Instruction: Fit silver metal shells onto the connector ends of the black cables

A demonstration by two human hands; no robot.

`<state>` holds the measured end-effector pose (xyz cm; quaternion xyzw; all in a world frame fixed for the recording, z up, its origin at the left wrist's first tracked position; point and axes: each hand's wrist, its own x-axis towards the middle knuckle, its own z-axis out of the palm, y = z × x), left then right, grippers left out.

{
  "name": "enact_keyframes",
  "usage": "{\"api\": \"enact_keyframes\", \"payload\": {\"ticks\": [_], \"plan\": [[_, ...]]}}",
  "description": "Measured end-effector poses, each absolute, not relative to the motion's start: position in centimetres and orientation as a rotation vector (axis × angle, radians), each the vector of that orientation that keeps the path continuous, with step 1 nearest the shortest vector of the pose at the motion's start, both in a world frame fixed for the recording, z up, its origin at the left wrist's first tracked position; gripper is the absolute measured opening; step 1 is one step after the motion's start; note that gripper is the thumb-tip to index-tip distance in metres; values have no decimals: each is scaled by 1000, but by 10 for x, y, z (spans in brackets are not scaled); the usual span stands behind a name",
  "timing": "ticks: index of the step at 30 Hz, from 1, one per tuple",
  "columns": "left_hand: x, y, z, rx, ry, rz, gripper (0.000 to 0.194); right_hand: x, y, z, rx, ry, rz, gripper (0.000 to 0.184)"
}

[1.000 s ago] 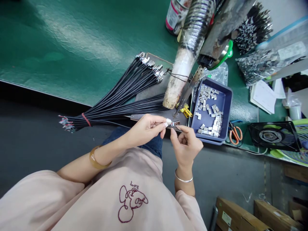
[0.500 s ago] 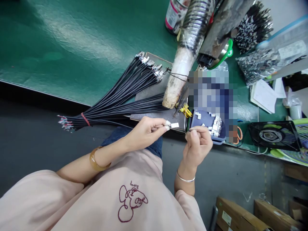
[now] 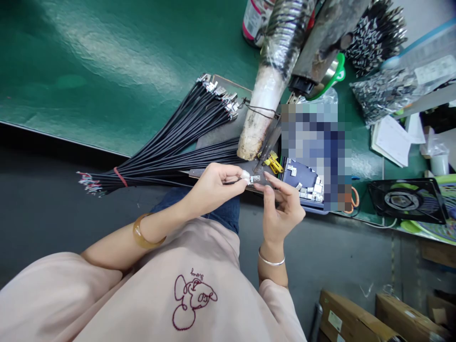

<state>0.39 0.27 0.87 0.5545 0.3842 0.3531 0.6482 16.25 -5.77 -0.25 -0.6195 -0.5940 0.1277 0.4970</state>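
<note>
My left hand (image 3: 219,187) pinches a small silver metal connector (image 3: 255,179) between thumb and forefinger, its front end sticking out to the right. Whether a cable runs back from it under the palm is hidden. Facing it, my right hand (image 3: 283,206) has thumb and fingers apart, the fingertips close beside the connector; I cannot tell if they touch it. A bundle of black cables (image 3: 167,130), tied with a red band (image 3: 120,176), lies left of my hands, many ends bearing silver connectors. Just right, a dark blue tray (image 3: 302,172) holds several loose connectors.
A wrapped hose (image 3: 261,102) slants down over the work spot, with a yellow clip (image 3: 274,163) under its end. Further right are a blurred patch, orange-handled scissors (image 3: 355,199), a black fan (image 3: 406,201), papers (image 3: 391,141) and a bag of metal parts (image 3: 384,92). Cardboard boxes (image 3: 351,318) stand below.
My right hand has moved left from the tray's edge towards the connector, and its closed fingers have spread. The connector in my left hand has turned and shifted slightly left and up.
</note>
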Motion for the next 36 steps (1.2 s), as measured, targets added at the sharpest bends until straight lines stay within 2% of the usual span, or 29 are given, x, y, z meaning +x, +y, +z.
{"api": "enact_keyframes", "payload": {"ticks": [3, 6, 12, 16, 24, 36], "plan": [[4, 4, 8, 1215, 878, 795, 19, 165, -63, 4, -1527, -1440, 351, 22], [4, 6, 9, 1187, 880, 796, 17, 167, -69, 8, -1546, -1437, 393, 20], [6, 7, 11, 1178, 888, 790, 14, 165, -64, 4, -1526, -1406, 225, 10], [6, 9, 10, 1204, 902, 788, 16, 158, -52, -1, -1477, -1473, 285, 4], [9, 11, 11, 1247, 948, 853, 15, 156, -44, -2, -1404, -1644, 5, 12], [5, 11, 13, 1299, 958, 750, 16, 156, -54, -1, -1404, -1721, -44, 16]]}}
